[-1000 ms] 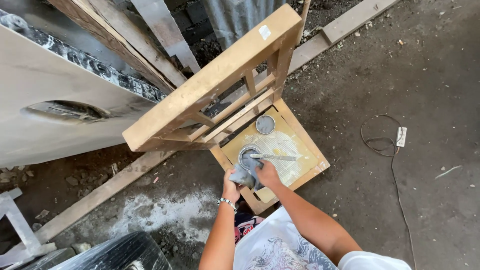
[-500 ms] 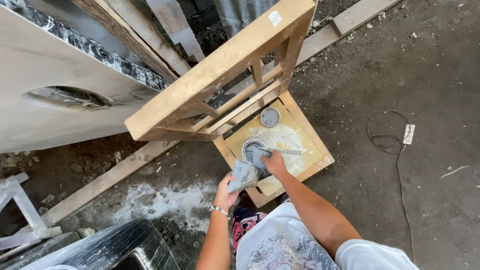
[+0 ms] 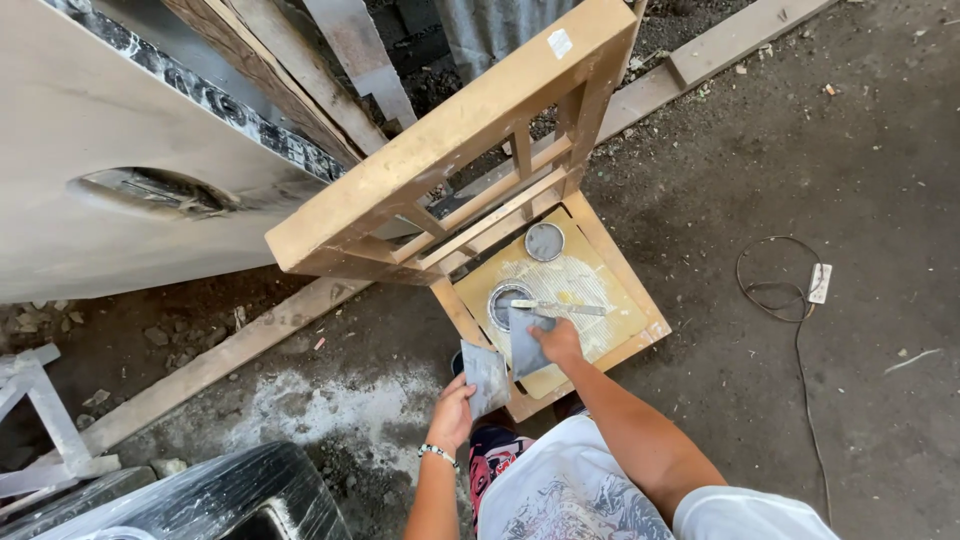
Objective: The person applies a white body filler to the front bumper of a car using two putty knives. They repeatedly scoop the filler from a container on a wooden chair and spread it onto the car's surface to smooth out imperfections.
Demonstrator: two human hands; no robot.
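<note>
The fingers of the right hand (image 3: 560, 343) are closed on the upper edge of a flat grey metal scraper blade (image 3: 524, 345), holding it over the rim of an open round tin of grey paste (image 3: 508, 303). The left hand (image 3: 452, 413) sits a little nearer the person, its fingers pinched on the lower corner of a second flat grey metal scraper blade (image 3: 486, 376), which stands apart from the first, just beside it and off the near-left edge of the square yellow-tan wooden board (image 3: 625, 300). That board lies on the dirt floor (image 3: 860, 170) and is smeared pale in the middle. On it, just beyond the tin, a narrow putty knife (image 3: 560, 308) lies flat, and farther back rests the tin's round grey lid (image 3: 545, 241). A tan wooden chair frame (image 3: 440, 160) leans over the far side of the board. To the right, well apart, a thin dark cable with a small white plug block (image 3: 818, 283) curls on the floor. A large pale slab with an oval cut-out (image 3: 110, 190) fills the left side.
</note>
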